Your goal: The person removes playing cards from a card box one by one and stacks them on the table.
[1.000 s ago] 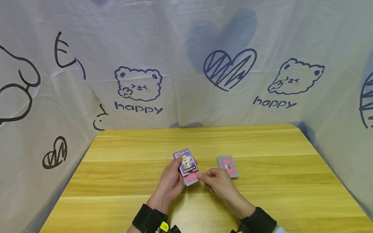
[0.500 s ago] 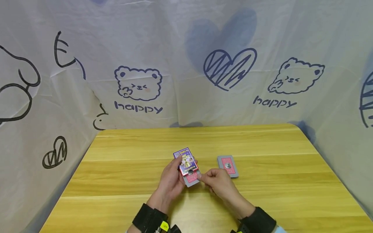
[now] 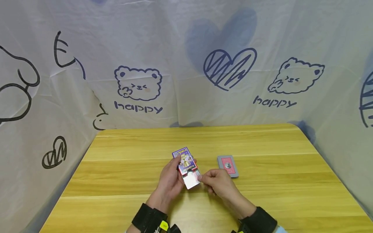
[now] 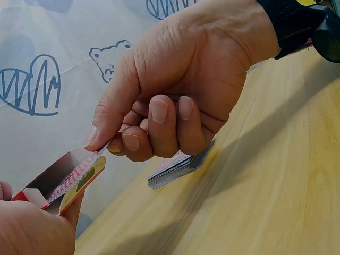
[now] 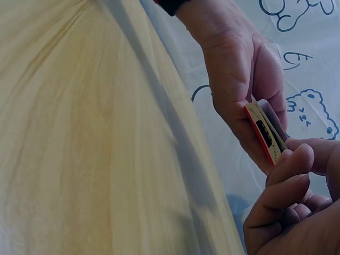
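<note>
Both busy: my left hand point(image 3: 171, 178) grips the card box point(image 3: 186, 160), prob light and crushable; my right hand point(image 3: 220, 183) pinches the cards point(image 3: 190, 181), likely slick, so edges only imo.

A: Straight ahead of you, a pale, creased sheet point(image 3: 177, 19) hangs behind the yellow wood-grain table point(image 3: 131, 145), whose far corners are rounded!

B: And what drawings facing you: a left bear point(image 3: 138, 84) and a right bear point(image 3: 297, 77), both with "happy" lettered underneath, a scribbled heart point(image 3: 230, 69) between them.

A: Just above that, you've got a paler, blurred blue heart point(image 3: 221, 35)!

B: Over on your left, black line-work, with a black heart point(image 3: 54, 153) low down. And a long shadow point(image 5: 164, 101) streaks your tabletop!
</note>
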### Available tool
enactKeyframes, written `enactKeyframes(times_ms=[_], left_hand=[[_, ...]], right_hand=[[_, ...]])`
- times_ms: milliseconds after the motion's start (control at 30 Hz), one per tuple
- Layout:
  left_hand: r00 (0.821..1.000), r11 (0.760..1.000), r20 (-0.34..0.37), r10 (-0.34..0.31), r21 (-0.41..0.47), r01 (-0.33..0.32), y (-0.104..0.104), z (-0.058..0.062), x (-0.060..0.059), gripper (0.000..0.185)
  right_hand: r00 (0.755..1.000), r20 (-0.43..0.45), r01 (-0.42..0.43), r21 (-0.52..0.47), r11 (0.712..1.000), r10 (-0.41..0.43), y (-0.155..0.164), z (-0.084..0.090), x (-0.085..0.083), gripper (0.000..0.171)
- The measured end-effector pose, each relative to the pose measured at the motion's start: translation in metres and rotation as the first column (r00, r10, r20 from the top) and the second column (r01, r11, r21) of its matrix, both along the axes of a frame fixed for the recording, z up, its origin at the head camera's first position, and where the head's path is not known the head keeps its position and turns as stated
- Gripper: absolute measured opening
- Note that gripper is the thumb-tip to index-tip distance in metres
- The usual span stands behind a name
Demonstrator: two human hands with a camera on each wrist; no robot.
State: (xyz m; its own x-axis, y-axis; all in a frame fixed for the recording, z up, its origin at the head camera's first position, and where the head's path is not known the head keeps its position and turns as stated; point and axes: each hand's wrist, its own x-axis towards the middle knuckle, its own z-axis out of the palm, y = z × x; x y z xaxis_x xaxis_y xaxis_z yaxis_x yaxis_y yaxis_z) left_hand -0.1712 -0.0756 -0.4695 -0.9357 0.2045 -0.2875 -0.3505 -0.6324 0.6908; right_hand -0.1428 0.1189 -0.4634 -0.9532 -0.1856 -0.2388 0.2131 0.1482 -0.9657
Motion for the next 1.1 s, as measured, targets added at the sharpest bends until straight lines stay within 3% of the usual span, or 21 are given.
enactKeyframes(times_ms=[767,1100], left_hand=[[0.999,1.0,0.012,0.031,0.007,-0.031,-0.0027,0.0002,-0.0025,0.055],[1.0,1.0,-0.02,-0.001,0.002,0.001,0.0004,0.0002,-0.0007,0.055]], right_hand=[[0.991,0.01,-0.131,-0.064,0.989,0.132,0.0049,0.0045,0.0022,0.02],[1.0,0.002,-0.023,0.001,1.0,0.023,0.0022,0.0028,-0.0009,0.029]])
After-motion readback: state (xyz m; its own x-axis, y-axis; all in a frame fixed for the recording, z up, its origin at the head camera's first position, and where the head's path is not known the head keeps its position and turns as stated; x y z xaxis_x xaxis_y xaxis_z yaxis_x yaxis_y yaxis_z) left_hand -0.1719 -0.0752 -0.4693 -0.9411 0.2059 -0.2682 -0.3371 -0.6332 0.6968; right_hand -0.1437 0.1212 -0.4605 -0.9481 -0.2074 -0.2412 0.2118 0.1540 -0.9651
